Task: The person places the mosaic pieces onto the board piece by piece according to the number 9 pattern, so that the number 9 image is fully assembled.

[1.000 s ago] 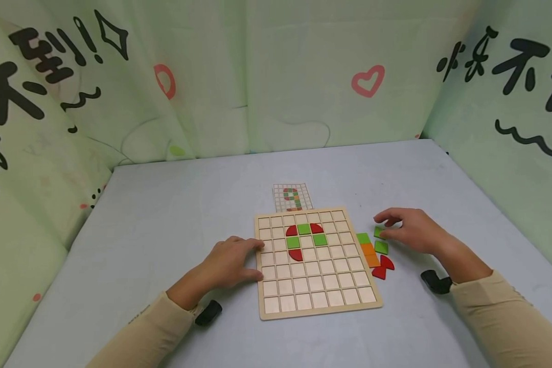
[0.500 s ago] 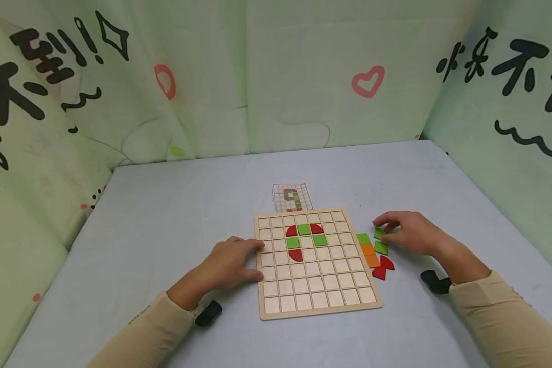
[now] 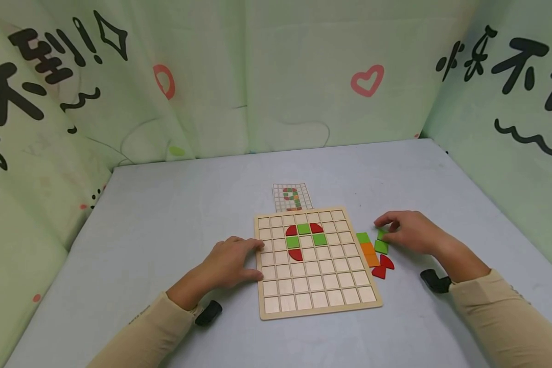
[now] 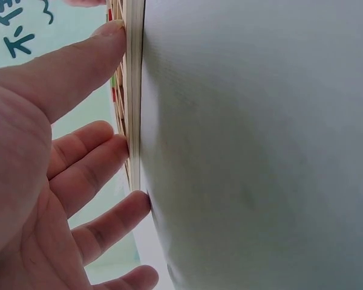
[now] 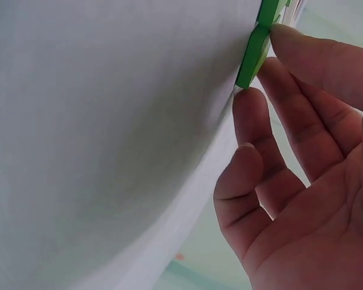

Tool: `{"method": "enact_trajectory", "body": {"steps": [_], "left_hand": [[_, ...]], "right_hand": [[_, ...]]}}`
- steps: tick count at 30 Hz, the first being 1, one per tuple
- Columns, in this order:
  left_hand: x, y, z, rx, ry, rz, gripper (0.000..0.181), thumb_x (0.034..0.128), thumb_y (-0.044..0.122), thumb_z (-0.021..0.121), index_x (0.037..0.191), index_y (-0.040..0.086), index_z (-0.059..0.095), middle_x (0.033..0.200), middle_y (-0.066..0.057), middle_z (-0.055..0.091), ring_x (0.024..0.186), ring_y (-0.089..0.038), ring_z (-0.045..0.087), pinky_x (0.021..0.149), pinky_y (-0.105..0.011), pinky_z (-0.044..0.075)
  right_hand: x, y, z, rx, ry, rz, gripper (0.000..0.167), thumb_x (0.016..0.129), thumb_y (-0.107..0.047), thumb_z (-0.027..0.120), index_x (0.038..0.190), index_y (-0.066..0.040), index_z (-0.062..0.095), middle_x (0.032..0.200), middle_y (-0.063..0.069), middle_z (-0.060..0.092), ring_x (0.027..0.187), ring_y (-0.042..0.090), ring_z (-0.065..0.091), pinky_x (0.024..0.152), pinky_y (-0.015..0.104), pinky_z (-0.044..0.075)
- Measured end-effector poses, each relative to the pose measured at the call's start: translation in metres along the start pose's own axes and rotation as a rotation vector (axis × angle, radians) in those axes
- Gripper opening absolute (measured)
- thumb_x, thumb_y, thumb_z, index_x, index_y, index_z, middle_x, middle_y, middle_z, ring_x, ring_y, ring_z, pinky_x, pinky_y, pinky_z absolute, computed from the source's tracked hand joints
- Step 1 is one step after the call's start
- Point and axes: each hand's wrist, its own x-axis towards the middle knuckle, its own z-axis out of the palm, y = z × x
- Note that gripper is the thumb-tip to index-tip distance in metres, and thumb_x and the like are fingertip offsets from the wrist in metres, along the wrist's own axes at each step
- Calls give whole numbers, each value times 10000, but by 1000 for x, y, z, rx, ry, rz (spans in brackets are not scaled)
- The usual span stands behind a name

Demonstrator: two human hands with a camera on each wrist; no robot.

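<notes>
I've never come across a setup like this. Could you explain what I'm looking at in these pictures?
There's no machine here, just a person's two bare hands. The wide view is taken from the head; the close views come from the left and right wrists. On the white table lies a gridded board with some red pieces and green squares on it. A patterned card lies just beyond, and loose tiles in green, orange and red sit to the right. The left hand touches the board's left edge; the right hand pinches a green tile.
</notes>
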Motion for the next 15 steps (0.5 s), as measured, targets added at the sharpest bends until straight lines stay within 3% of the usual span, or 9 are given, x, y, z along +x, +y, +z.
{"method": "enact_trajectory", "body": {"steps": [9, 15], "left_hand": [[0, -1, 0, 1, 2, 5, 655, 808, 370, 843, 1375, 156, 593, 1288, -29, 634, 1267, -303, 505, 1014, -510, 401], [0, 0, 0, 1, -3, 2, 655, 809, 369, 843, 1376, 158, 592, 1285, -33, 634, 1267, -304, 504, 1014, -511, 399]], "right_hand": [[1, 1, 0, -35, 27, 15, 309, 911, -166, 693, 1177, -10, 682, 1045, 126, 676, 900, 295, 571, 733, 385, 488], [0, 2, -1, 7, 6, 21, 332, 895, -138, 688, 1199, -7, 667, 1017, 96, 674, 878, 258, 583, 726, 376, 492]]}}
